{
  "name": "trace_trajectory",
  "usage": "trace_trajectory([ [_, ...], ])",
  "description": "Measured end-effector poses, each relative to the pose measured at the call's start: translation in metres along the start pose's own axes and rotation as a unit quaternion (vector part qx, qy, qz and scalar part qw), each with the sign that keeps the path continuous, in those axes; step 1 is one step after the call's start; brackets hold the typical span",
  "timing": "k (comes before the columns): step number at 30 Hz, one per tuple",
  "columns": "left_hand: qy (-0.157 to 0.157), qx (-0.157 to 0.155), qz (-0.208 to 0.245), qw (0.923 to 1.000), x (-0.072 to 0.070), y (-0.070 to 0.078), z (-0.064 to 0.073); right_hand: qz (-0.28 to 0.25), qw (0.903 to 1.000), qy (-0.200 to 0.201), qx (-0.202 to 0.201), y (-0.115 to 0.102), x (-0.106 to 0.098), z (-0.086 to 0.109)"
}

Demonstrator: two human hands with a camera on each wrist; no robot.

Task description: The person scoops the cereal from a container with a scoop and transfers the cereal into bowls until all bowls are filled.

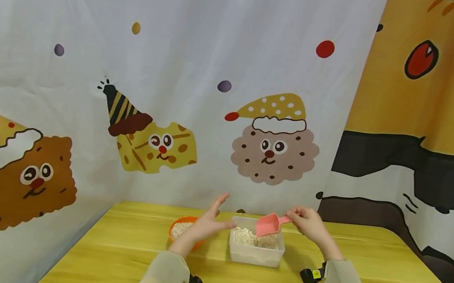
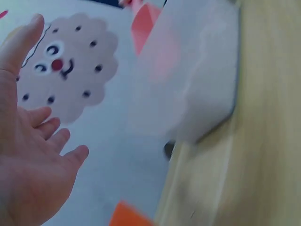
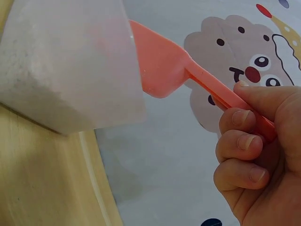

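Note:
My right hand grips the handle of a pink scoop, thumb along the top and fingers curled under it, as the right wrist view shows. The scoop's bowl hangs over a translucent plastic box, partly inside its rim. Pale flakes that look like oats lie in the box, heaped toward its left side. My left hand is raised between the box and an orange bowl, fingers spread and holding nothing. That bowl holds similar pale flakes; my left hand and wrist hide its right part.
Box and bowl stand toward the back of a yellow wood-grain table. Close behind the table hangs a white curtain printed with cartoon biscuits and cheese. Black camera mounts are strapped at both wrists.

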State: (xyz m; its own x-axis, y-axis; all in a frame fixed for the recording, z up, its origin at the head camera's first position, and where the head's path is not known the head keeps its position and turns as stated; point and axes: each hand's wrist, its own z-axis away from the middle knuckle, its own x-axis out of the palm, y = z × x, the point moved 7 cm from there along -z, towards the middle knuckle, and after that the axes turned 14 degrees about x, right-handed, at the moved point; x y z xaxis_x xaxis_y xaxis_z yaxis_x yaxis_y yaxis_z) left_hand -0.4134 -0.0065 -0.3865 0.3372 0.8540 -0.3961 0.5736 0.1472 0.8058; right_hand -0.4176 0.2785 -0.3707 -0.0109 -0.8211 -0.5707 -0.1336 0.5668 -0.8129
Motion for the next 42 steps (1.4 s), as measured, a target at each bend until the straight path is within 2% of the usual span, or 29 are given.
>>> trace_trajectory([
  [4, -0.015, -0.011, -0.012, 0.9997, 0.024, -0.005, -0.006, -0.012, 0.9998, -0.010, 0.010, 0.004, 0.005, -0.003],
  [8, -0.010, -0.017, -0.026, 0.9995, 0.035, -0.016, -0.005, -0.035, 0.9987, -0.024, 0.027, 0.007, 0.012, -0.005],
  [12, -0.002, -0.034, -0.032, 0.9989, 0.037, -0.032, 0.002, -0.053, 0.9965, -0.049, 0.043, 0.007, 0.021, -0.006],
  [16, -0.014, -0.050, -0.032, 0.9981, 0.040, -0.043, 0.007, -0.049, 0.9955, -0.059, 0.054, 0.006, 0.024, -0.006],
  [22, -0.044, -0.055, -0.007, 0.9975, 0.046, -0.051, 0.007, -0.050, 0.9929, -0.076, 0.076, 0.009, 0.022, -0.007],
  [28, -0.049, -0.060, 0.014, 0.9969, 0.048, -0.056, 0.007, -0.045, 0.9901, -0.104, 0.083, 0.014, 0.024, -0.005],
  [34, -0.046, -0.061, 0.034, 0.9965, 0.050, -0.059, 0.006, -0.012, 0.9911, -0.098, 0.089, 0.018, 0.027, -0.004],
  [42, -0.042, -0.059, 0.054, 0.9959, 0.053, -0.060, 0.006, 0.030, 0.9941, -0.076, 0.072, 0.017, 0.034, -0.005],
])
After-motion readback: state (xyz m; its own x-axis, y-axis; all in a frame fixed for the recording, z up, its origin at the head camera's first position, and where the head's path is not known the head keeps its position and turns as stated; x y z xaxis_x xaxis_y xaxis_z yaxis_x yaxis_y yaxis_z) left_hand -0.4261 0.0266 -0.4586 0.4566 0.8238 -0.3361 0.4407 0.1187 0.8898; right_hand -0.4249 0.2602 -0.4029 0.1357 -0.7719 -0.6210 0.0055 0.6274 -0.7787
